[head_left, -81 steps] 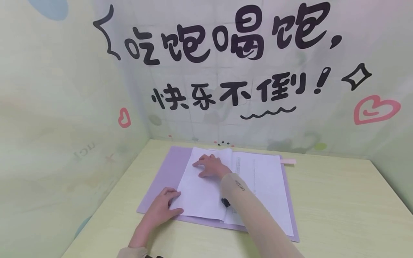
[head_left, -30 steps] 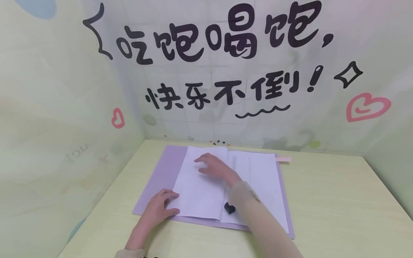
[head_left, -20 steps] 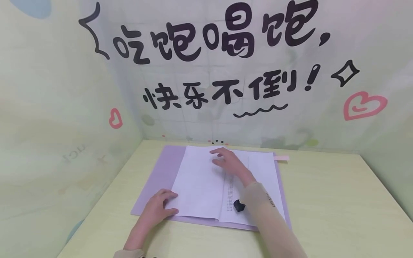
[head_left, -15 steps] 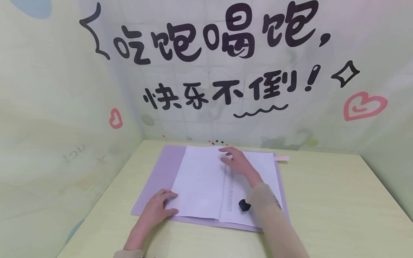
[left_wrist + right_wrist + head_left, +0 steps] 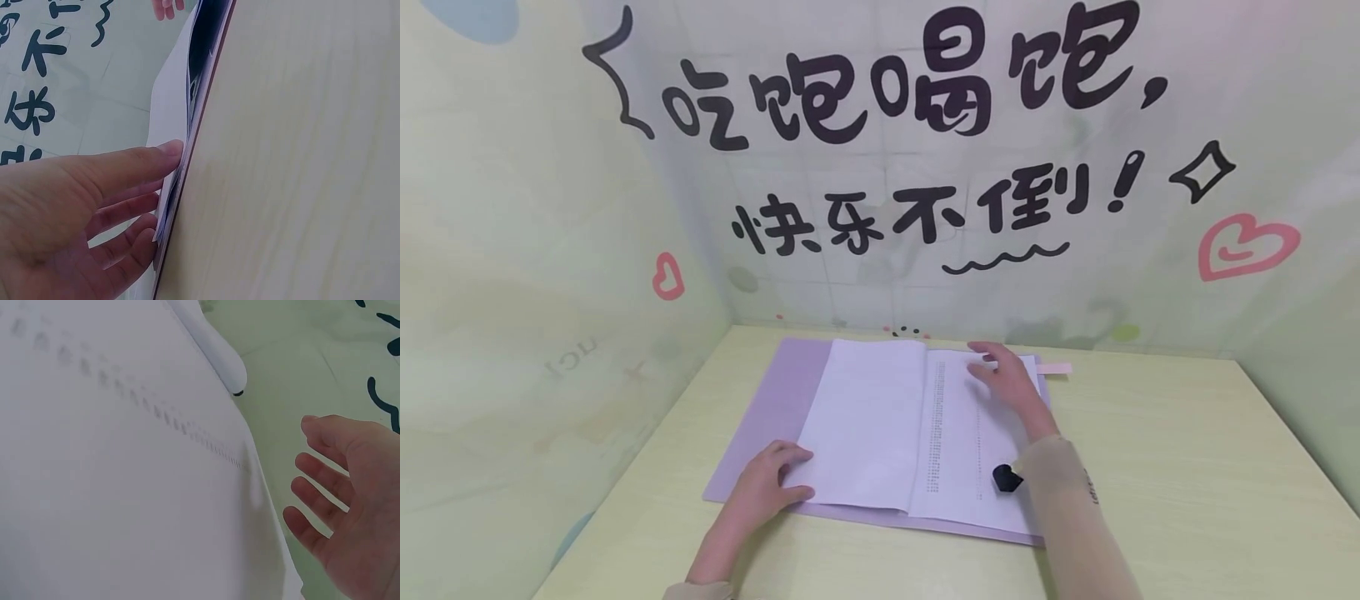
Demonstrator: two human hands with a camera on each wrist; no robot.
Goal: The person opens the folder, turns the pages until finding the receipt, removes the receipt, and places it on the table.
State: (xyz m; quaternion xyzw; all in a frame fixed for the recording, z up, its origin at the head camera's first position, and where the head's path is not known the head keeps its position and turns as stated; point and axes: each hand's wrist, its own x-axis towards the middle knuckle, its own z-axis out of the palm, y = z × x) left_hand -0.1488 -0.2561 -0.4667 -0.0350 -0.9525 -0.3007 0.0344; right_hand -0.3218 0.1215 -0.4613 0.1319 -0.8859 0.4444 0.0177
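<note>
A purple-covered booklet (image 5: 762,425) lies spread out on the table. Its left page (image 5: 865,425) is blank white; the right page (image 5: 958,450) carries columns of small print. My left hand (image 5: 767,483) rests at the lower left corner of the blank page. In the left wrist view the thumb of that left hand (image 5: 81,206) lies on the page's edge, with the other fingers loosely bent beside it. Over the top of the printed page is my right hand (image 5: 1007,379), holding nothing. The right wrist view has this right hand (image 5: 350,500) with its fingers spread and relaxed.
A pink tab (image 5: 1056,368) sticks out at the booklet's upper right. Behind the table (image 5: 1165,467) hangs a backdrop (image 5: 842,292) with large black lettering, and it continues along the left side. A small black device (image 5: 1006,477) sits at the right cuff.
My right hand has moved right, from the blank left page across the fold to over the printed page, uncovering the fold. My left hand stays at the same page corner.
</note>
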